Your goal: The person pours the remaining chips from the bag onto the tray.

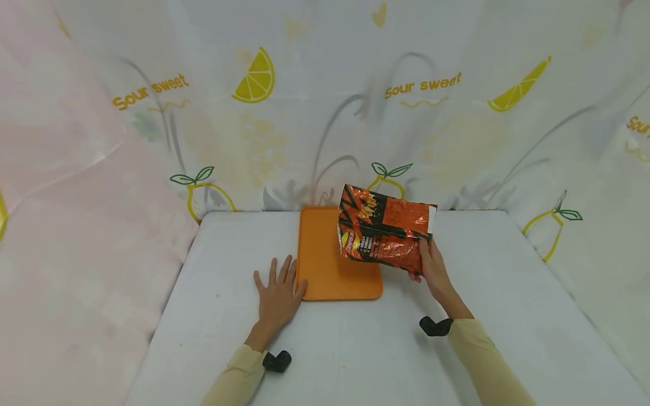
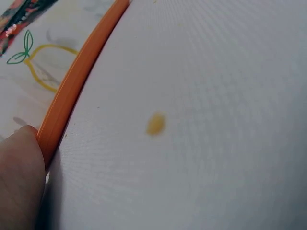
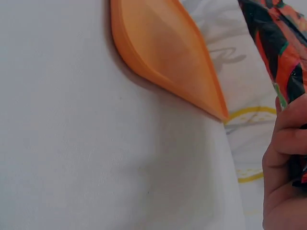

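A red and black snack bag [image 1: 387,228] is held up over the right part of an orange tray [image 1: 325,270], tilted with its far end to the left. My right hand [image 1: 431,268] grips its right end; in the right wrist view, curled fingers [image 3: 290,139] press into the crinkled wrapper [image 3: 288,52]. Flat beside the tray's left edge lies my left hand [image 1: 276,299], its fingers spread. The left wrist view has the thumb [image 2: 19,167] touching the tray's rim [image 2: 76,81]. Whether anything is inside the bag cannot be seen.
The tray lies on a white table [image 1: 345,349] near its back edge. Behind hangs a pale curtain [image 1: 315,113] printed with lemons and lettering. A small blurred yellow spot [image 2: 156,124] shows on the white surface in the left wrist view.
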Demonstrator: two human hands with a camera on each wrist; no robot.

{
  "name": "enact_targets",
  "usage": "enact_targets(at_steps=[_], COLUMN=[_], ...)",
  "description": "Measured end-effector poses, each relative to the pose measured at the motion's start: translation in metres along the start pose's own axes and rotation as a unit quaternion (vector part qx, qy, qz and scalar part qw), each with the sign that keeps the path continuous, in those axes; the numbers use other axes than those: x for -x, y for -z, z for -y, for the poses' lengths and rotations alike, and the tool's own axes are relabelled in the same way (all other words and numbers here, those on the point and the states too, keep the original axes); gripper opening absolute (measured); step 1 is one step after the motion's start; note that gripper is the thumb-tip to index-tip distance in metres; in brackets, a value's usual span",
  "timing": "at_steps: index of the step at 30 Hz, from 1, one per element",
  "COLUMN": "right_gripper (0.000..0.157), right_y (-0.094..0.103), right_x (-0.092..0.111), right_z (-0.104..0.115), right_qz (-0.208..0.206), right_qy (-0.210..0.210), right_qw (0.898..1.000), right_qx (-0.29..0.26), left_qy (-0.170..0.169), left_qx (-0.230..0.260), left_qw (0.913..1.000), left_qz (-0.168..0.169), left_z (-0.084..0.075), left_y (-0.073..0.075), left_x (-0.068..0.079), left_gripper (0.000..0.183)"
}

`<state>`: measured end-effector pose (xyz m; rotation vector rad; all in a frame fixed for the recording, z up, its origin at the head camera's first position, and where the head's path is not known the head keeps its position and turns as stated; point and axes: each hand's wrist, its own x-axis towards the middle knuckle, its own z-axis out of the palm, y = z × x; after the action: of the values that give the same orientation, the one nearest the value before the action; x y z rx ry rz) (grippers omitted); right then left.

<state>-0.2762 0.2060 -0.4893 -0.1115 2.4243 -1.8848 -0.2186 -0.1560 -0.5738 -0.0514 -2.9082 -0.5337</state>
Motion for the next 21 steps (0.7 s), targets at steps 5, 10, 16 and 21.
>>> enact_targets(at_steps=[5,10,16,21], right_gripper=[0.059,0.057,0.055,0.053], right_y=[0.003,0.0054,0.0063,0.0088], right_x=[0.0,0.0005,0.0005,0.0015], right_z=[0.0,0.0004,0.0063,0.009], right_qz=[-0.007,-0.016,-0.03,-0.031], right_qy=[-0.013,-0.019,0.004,0.02], right_qw=[1.0,1.0,0.999,0.999], right_qx=[0.017,0.012,0.037,0.039], left_qy=[0.002,0.003,0.001,0.001], left_qx=[0.003,0.006,0.002,0.007], left_qw=[1.0,0.9999,1.0,0.9999], left_qz=[0.003,0.009,-0.006,-0.012], left_z=[-0.0006,0.0003,0.0022,0.0006], left_y=[-0.0007,-0.0029,-0.0043,-0.0039], left_x=[0.0,-0.0011,-0.0017,-0.0013], left_gripper=[0.067,0.066,0.065,0.064])
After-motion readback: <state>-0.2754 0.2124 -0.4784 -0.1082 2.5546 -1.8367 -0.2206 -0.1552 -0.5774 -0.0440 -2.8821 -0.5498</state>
